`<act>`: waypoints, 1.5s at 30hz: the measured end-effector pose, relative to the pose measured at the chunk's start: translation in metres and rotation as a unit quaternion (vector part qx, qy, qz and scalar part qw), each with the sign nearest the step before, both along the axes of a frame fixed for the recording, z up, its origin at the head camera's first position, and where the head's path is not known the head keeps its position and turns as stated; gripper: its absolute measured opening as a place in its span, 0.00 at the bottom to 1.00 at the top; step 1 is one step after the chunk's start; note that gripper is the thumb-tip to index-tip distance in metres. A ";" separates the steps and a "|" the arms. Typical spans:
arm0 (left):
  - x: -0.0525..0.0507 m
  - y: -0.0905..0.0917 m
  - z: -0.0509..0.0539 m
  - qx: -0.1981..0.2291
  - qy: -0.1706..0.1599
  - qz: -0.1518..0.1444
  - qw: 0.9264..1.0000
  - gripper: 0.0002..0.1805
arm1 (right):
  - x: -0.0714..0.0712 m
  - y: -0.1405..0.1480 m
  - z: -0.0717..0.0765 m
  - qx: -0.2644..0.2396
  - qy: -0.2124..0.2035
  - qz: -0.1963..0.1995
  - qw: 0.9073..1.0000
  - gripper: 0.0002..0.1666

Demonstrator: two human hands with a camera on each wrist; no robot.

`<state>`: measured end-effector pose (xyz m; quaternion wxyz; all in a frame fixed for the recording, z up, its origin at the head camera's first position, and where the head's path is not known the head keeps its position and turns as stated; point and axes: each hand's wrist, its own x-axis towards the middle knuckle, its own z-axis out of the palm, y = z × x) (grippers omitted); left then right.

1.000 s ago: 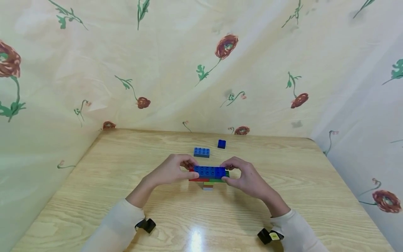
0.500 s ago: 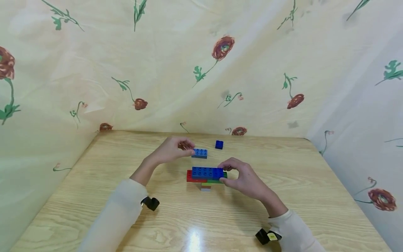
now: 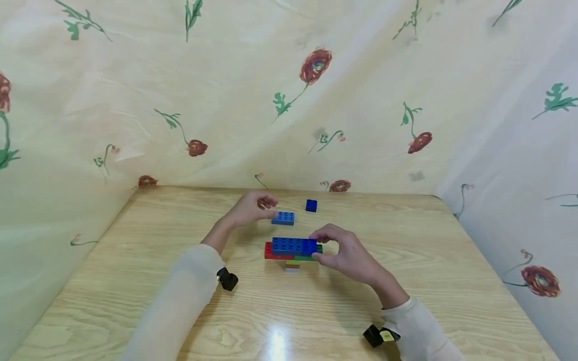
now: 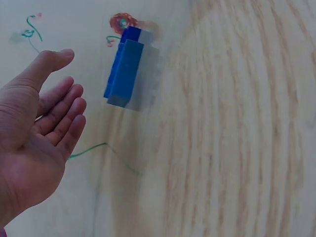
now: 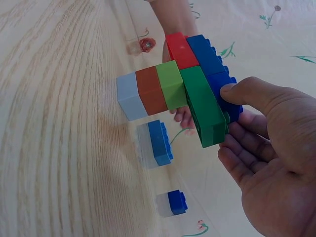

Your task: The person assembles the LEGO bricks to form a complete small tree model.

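Observation:
Pinched by my right hand [image 3: 345,254] is the dark blue square brick [image 3: 309,246] at the right end of a stack's top layer. Beside it on that layer sits a longer blue brick [image 3: 286,245]. Below them lie a red brick [image 5: 182,52] and a green brick [image 5: 203,108]. A narrow column holds these up: lime [image 5: 170,85], brown [image 5: 150,91] and pale grey [image 5: 132,96] bricks. My left hand [image 3: 250,208] hovers with loosely bent fingers near a lighter blue brick [image 3: 283,218] on the table. In the left wrist view, a gap separates the fingers from that brick [image 4: 126,69].
Behind the lighter blue brick, a loose dark blue square brick [image 3: 311,205] lies on the wooden table [image 3: 180,311]. Flower-patterned cloth [image 3: 226,100] hangs along the back and both sides of the table.
My left hand has let go of the stack's left end and moved back to the lighter blue brick. The right hand keeps its pinch on the stack.

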<state>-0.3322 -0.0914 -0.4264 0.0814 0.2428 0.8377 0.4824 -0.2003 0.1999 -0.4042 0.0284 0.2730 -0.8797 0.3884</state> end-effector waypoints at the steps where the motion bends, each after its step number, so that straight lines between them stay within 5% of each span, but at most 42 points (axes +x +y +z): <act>1: -0.001 0.001 -0.002 -0.004 -0.005 0.003 1.000 0.25 | 0.000 0.000 0.000 0.000 0.001 0.000 1.000 0.20; 14: -0.007 0.003 -0.026 -0.041 -0.051 0.019 0.998 0.23 | 0.001 -0.003 0.001 -0.003 0.000 0.002 1.000 0.20; 30: -0.007 0.005 -0.029 -0.034 -0.034 0.042 0.998 0.17 | 0.001 0.001 0.001 -0.002 0.014 0.004 1.000 0.20; 38: 0.018 0.002 -0.015 -0.007 -0.029 0.074 0.997 0.17 | 0.000 0.000 -0.001 -0.002 0.009 0.012 1.000 0.20; 45: 0.044 -0.003 0.004 0.037 -0.022 0.053 0.998 0.15 | 0.001 -0.001 0.000 -0.002 0.008 0.009 1.000 0.21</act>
